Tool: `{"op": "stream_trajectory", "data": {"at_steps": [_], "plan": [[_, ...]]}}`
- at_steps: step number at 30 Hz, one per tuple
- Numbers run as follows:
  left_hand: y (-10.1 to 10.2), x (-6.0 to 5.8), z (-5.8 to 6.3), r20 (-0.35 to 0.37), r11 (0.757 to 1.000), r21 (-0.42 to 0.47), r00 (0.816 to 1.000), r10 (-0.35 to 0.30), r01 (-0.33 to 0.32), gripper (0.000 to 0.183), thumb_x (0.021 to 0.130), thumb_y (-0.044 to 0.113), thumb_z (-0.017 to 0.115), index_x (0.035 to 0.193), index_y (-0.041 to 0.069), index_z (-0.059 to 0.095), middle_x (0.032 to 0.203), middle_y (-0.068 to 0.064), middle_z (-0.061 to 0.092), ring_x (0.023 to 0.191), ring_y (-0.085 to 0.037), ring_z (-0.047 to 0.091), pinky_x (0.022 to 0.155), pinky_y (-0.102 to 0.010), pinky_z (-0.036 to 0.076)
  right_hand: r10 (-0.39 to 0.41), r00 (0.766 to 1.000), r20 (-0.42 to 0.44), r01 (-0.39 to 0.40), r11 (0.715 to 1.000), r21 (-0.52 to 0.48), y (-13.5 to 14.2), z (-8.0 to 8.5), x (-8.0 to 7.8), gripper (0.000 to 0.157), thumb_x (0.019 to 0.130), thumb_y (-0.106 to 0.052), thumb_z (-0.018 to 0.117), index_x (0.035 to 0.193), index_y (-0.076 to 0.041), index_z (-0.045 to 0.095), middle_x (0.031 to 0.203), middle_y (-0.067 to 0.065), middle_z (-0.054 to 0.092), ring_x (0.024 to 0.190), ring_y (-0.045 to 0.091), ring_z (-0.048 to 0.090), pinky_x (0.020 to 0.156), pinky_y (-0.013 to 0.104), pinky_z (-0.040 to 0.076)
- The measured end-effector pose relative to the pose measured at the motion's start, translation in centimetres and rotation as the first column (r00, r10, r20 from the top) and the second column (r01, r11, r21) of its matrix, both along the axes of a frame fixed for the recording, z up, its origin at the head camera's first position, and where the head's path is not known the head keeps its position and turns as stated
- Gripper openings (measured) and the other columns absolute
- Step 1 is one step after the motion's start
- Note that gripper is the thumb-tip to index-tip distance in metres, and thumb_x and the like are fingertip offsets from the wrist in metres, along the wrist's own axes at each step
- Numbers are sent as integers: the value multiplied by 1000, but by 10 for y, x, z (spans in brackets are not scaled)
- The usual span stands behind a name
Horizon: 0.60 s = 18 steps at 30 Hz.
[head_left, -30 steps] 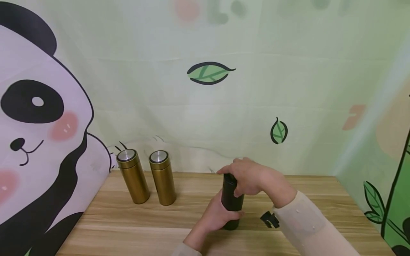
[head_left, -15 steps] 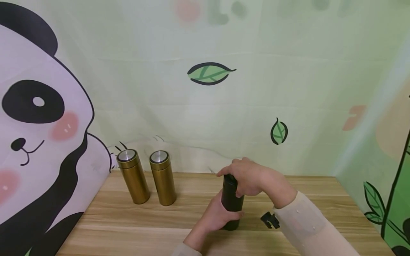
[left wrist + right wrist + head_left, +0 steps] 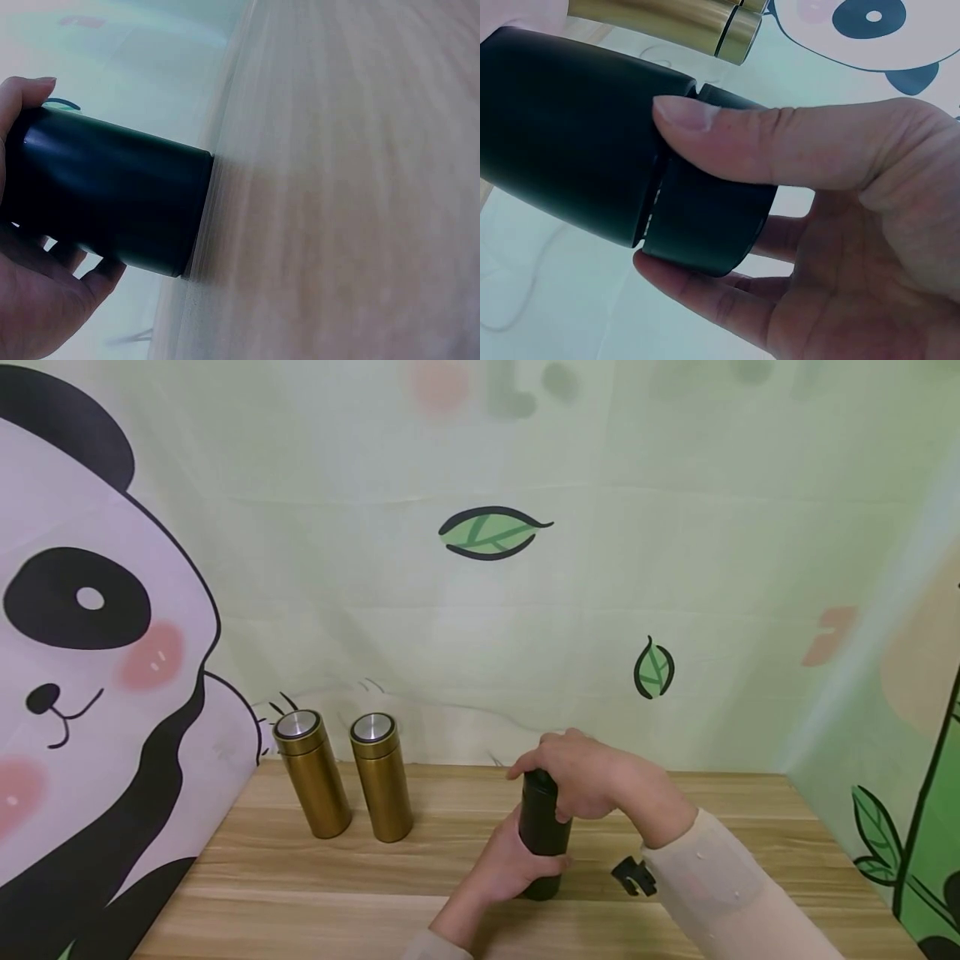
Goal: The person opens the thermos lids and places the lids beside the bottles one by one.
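A black thermos flask (image 3: 543,827) stands upright on the wooden table. My left hand (image 3: 504,865) grips the lower part of its body, thumb across the near side; in the left wrist view the flask's base (image 3: 169,210) meets the tabletop. From above, my right hand (image 3: 588,774) holds the flask's lid (image 3: 709,202) between thumb and fingers. The right wrist view shows a narrow seam between lid and body, with the thumb tip lying over it. The lid's top is mostly hidden under the right hand in the head view.
Two gold thermos flasks (image 3: 313,785) (image 3: 382,789) with silver-topped lids stand upright at the back left of the table (image 3: 300,902). Behind rises a pale green cloth backdrop (image 3: 337,527) printed with a panda and leaves. A black clip (image 3: 633,877) sits by the right sleeve.
My right thumb has shifted slightly to the right around the black flask's lid. The left hand and the gold flasks stay where they were.
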<state>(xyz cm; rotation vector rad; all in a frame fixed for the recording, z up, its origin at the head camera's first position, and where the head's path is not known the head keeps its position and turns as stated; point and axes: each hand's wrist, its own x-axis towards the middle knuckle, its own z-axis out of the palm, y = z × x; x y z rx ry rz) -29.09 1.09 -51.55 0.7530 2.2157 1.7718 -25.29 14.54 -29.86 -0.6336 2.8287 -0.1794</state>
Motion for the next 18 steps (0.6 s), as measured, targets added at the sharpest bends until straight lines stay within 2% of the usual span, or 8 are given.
{"op": "stream_trajectory", "data": {"at_steps": [12, 18], "plan": [[0, 1, 1, -9, 1000, -5, 1000, 1, -1, 71, 82, 37, 84, 142, 32, 47, 128, 8, 63, 108, -14, 62, 97, -37, 48, 35, 999, -20, -35, 999, -9, 1, 0, 1, 66, 77, 12, 79, 126, -31, 70, 120, 3, 63, 114, 28, 51, 95, 46, 52], [0, 1, 1, -13, 1000, -7, 1000, -1, 1, 72, 82, 38, 84, 143, 35, 47, 130, 10, 63, 110, -13, 62, 98, -37, 48, 48, 998, -38, -49, 999, -15, 1, -2, 1, 60, 77, 12, 80, 118, -31, 72, 118, 1, 64, 110, 26, 51, 93, 46, 52]]}}
